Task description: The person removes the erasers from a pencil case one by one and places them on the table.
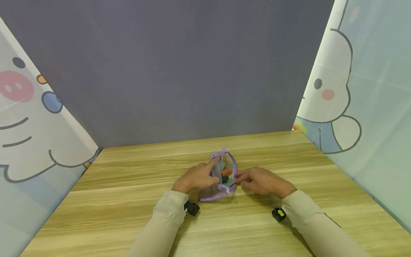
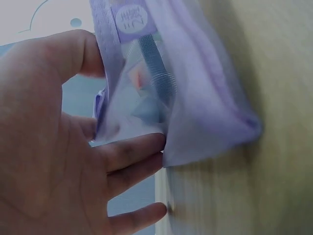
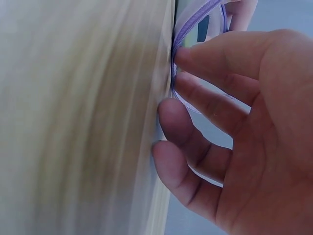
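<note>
A purple-edged mesh pouch (image 1: 216,192) lies on the table with its zipped mouth spread apart toward the right. Inside show an orange piece (image 1: 226,171), a dark piece (image 1: 225,179) and grey-green pieces (image 1: 229,182). My left hand (image 1: 199,176) grips the pouch's left side; in the left wrist view, thumb and fingers of that hand (image 2: 63,142) lie on both sides of the mesh wall (image 2: 205,112). At the right rim my right hand (image 1: 261,180) pinches the zipper edge (image 3: 193,24), the other fingers of this hand (image 3: 244,107) bent near the tabletop.
The wooden table (image 1: 128,210) extends around the pouch. A dark grey panel (image 1: 192,71) rises behind it, and cartoon-printed curtains (image 1: 379,89) hang at both sides. Black devices, one at the left wrist (image 1: 192,208) and one at the right (image 1: 278,214), sit below the hands.
</note>
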Available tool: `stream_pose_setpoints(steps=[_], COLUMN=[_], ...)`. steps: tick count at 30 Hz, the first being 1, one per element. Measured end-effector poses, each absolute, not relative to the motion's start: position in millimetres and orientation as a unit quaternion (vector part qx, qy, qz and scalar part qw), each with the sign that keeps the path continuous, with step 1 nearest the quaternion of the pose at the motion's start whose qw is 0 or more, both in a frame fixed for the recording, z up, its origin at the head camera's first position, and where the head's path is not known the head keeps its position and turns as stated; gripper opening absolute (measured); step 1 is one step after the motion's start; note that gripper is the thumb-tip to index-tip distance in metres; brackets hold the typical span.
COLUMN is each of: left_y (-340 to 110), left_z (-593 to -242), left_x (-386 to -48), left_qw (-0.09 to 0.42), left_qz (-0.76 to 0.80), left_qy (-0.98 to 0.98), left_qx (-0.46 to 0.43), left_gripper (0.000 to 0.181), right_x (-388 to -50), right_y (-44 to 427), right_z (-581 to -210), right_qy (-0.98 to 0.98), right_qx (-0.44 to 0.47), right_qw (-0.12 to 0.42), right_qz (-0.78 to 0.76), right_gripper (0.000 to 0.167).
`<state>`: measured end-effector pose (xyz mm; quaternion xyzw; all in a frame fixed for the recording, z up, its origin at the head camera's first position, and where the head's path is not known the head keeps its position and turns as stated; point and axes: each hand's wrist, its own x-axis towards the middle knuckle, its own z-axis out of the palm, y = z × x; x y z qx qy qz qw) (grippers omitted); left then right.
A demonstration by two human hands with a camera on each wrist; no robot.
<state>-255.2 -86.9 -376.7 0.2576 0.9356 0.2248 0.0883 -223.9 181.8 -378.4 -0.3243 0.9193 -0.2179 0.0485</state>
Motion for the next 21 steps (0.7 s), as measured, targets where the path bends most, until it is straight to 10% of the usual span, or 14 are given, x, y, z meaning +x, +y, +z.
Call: stream_pose_setpoints(steps=[21], left_y=[-79.2], left_z=[-376.0], left_x=[-253.0], left_qw=[0.052], left_qz=[0.201], left_qy=[0.939], left_qx=[0.273], left_gripper=[0.073], right_x=[-226.0], right_y=[187.3], right_z=[-378.1], right_qy=[0.936], right_qx=[-0.282], right_qw=[0.048], right_qz=[-0.207], right_gripper=[0.02])
